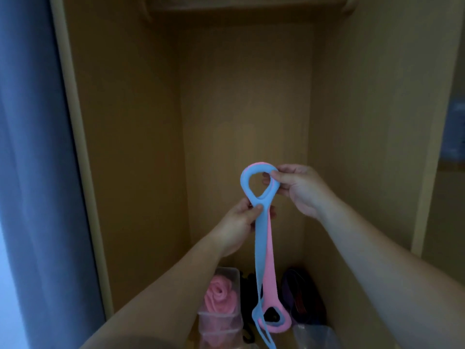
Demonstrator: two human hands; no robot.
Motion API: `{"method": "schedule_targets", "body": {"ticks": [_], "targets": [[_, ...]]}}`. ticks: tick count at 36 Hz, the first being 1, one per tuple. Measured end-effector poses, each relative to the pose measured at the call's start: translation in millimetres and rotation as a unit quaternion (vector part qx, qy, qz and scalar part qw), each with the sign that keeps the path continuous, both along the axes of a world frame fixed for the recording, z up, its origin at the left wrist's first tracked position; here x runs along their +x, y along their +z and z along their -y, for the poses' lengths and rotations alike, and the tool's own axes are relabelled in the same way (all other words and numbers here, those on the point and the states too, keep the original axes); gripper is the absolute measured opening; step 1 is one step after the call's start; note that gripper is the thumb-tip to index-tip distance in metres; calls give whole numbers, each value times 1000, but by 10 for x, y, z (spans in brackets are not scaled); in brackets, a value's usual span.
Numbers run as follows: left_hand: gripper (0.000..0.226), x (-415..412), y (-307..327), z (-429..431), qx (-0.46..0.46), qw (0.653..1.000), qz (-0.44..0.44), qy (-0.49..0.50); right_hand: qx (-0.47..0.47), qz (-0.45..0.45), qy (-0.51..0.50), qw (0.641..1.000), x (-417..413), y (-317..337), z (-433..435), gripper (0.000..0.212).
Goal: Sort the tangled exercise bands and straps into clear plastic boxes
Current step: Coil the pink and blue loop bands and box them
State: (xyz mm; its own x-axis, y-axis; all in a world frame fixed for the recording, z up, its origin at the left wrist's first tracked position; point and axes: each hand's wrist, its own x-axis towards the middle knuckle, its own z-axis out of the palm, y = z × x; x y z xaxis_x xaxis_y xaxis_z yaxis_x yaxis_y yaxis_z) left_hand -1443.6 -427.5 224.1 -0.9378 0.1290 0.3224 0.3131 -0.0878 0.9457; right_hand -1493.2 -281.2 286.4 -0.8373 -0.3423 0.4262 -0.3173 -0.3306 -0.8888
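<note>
I hold two flat exercise bands together in front of an open wooden cupboard, a light blue band and a pink band lying against each other. My right hand pinches the top loop handles at their right side. My left hand pinches both bands just below that loop. The bands hang straight down, and their lower loops dangle above the cupboard floor. A clear plastic box at the bottom holds a rolled pink band.
On the cupboard floor lie dark straps and purple bands in a heap. Another clear box shows at the bottom edge. A blue curtain hangs at the left. The cupboard walls close in on both sides.
</note>
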Motion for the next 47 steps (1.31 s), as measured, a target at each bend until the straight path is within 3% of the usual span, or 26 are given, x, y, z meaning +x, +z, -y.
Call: {"method": "schedule_targets", "body": {"ticks": [6,11,15,18,22,26,31,33,36,40,44,47], "targets": [[23,11,-16,-72,18,1000,-10,-11,-29,17,29,999,32,65,28,13],[18,-32,-22,2,-136,987,-57,68,-9,20,42,999,29,92,-13,17],[13,-20,-76,-20,-62,996,-2,56,60,-56,-3,997,11,77,16,17],[15,-14,-96,-73,-41,998,22,50,176,-190,-108,960,-22,51,58,14],[19,-23,-74,-68,-15,998,40,53,222,-296,-148,917,-58,16,53,16],[23,-45,6,-106,39,996,37,68,257,-470,-204,820,-49,-91,45,22],[25,31,136,-94,152,987,18,-46,237,-522,-210,792,-29,-233,31,18],[32,52,161,-58,154,983,12,-96,234,-539,-206,782,-16,-286,16,17],[44,28,127,-34,110,991,-3,-70,237,-540,-162,791,13,-324,-7,16],[38,-5,55,-12,94,995,-5,-19,215,-533,-151,804,-3,-404,1,13],[33,6,-14,-13,84,996,-28,-15,128,-410,-204,880,-8,-574,1,28],[26,24,-43,-22,78,995,-52,-28,-7,-167,-127,978,80,-738,68,52]]}}
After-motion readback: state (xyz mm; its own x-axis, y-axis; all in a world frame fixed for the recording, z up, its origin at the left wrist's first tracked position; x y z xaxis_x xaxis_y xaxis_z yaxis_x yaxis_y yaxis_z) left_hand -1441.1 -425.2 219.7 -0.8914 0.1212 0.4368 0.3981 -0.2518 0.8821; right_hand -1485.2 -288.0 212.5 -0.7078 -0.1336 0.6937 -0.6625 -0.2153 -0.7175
